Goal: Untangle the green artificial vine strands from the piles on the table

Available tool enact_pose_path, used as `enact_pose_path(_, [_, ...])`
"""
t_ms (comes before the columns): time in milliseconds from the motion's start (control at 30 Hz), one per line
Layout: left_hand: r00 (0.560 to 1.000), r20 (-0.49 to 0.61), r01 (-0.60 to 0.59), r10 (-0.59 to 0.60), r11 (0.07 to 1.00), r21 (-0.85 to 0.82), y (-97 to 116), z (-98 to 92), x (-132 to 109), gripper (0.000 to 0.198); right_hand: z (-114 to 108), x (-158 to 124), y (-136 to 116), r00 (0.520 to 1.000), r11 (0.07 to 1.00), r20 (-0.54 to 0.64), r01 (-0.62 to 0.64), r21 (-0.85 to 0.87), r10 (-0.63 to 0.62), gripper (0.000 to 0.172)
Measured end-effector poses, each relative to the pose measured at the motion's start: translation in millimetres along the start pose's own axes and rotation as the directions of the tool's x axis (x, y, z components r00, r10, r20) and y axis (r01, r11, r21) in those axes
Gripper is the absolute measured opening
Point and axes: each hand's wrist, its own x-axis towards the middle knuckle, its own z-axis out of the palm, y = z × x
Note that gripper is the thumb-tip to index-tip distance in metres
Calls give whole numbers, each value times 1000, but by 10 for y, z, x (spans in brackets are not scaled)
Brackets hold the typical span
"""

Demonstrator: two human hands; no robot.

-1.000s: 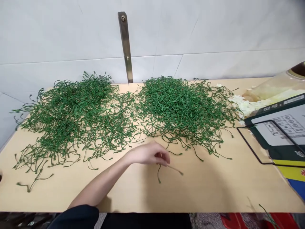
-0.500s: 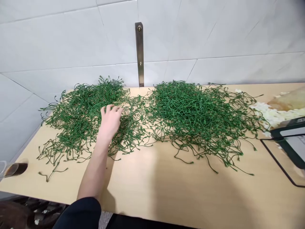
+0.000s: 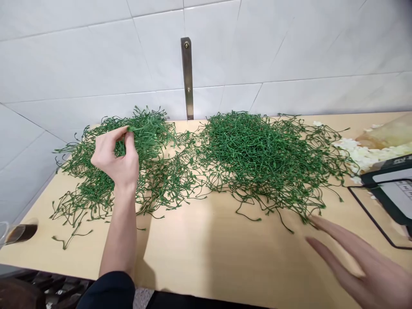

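Two tangled heaps of thin green stems lie on a light wooden table. My left hand is raised over the left heap, its thumb and forefinger pinched on a small bunch of green stems lifted from that heap. My right hand comes in at the lower right with its fingers stretched out and apart, holding nothing. Its fingertips reach toward the near edge of the right heap.
A brass bracket is screwed to the white tiled wall behind the table. White petal-like scraps lie at the right, beside a dark-framed printed card. A glass with dark liquid stands at the table's left corner.
My left hand left the table's middle, went flat onto the left heap, then rose pinching a bunch of stems. My right hand has entered at lower right. The camera turned left.
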Motion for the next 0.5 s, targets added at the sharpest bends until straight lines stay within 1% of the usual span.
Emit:
enact_pose_path(33, [999, -37, -35, 36, 999, 14, -4, -16, 18, 14, 114, 199, -188, 986, 988, 102, 140, -64, -133, 51])
enact_pose_path(67, [995, -70, -63, 65, 998, 28, -3, -32, 36, 13, 235, 377, -382, 956, 957, 135, 273, -97, -259, 52])
enact_pose_path(133, [990, -116, -71, 75, 997, 39, 27, -68, 67, 11, 451, 648, -744, 882, 880, 191, 458, -126, -432, 48])
enact_pose_path(167, [993, -111, -49, 52, 998, 26, 59, -88, 77, 11, 529, 742, -896, 844, 842, 204, 525, -123, -497, 46])
enact_pose_path(200, [996, -88, -21, 22, 1000, 4, 103, -108, 82, 11, 580, 815, -1026, 804, 809, 241, 578, -108, -543, 45])
enact_pose_path(233, [999, -35, 18, -19, 999, -32, 155, -127, 83, 10, 605, 876, -1134, 770, 779, 243, 622, -80, -590, 42])
enact_pose_path(267, [997, 25, 73, -71, 994, -78, 213, -143, 79, 12, 605, 931, -1223, 750, 763, 237, 644, -51, -618, 39])
enact_pose_path(300, [992, 67, 117, -110, 987, -114, 274, -155, 71, 11, 587, 988, -1300, 744, 761, 227, 648, -17, -628, 36])
enact_pose_path(333, [984, 107, 154, -140, 980, -130, 333, -161, 61, 12, 555, 1050, -1367, 747, 763, 187, 647, 21, -638, 33])
enact_pose_path(433, [961, 230, 183, -152, 976, -119, 479, -156, 26, 12, 443, 1267, -1535, 831, 835, 95, 539, 109, -548, 33])
enact_pose_path(500, [942, 306, 181, -139, 977, -112, 534, -140, 5, 11, 393, 1410, -1610, 892, 885, 59, 432, 171, -447, 35])
